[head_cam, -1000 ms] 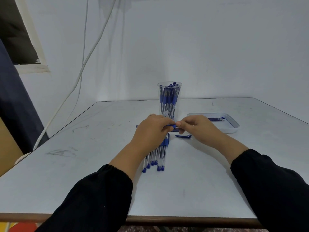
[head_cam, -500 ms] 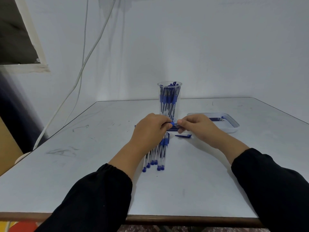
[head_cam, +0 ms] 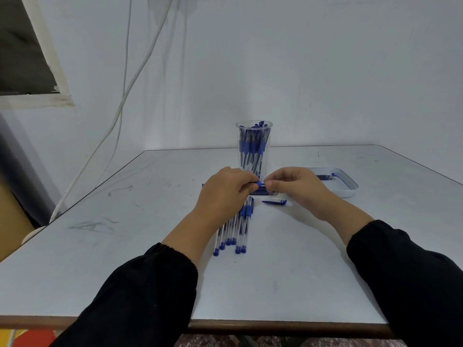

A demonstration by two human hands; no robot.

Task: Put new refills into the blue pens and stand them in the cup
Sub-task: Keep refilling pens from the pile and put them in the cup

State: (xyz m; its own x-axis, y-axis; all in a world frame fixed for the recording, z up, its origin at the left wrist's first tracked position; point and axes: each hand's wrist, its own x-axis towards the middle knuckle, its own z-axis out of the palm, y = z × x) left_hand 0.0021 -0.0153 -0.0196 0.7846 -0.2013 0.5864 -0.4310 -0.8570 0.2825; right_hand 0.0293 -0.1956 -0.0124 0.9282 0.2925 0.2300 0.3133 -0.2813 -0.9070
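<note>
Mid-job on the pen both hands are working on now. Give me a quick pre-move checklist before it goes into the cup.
1. Pen held: ok. The left hand and right hand both pinch the pen in hand in front of the cup.
2. Refill fully seated: cannot tell, the fingers hide it.
3. Cap back on: not ok. A loose blue cap lies on the table under the right hand.
4. Cup upright and open at the top: ok, though already crowded with pens.
5. Path to the cup: ok, it stands just behind the hands.
6. Remaining pens: ok, lying together under the left wrist.
</note>
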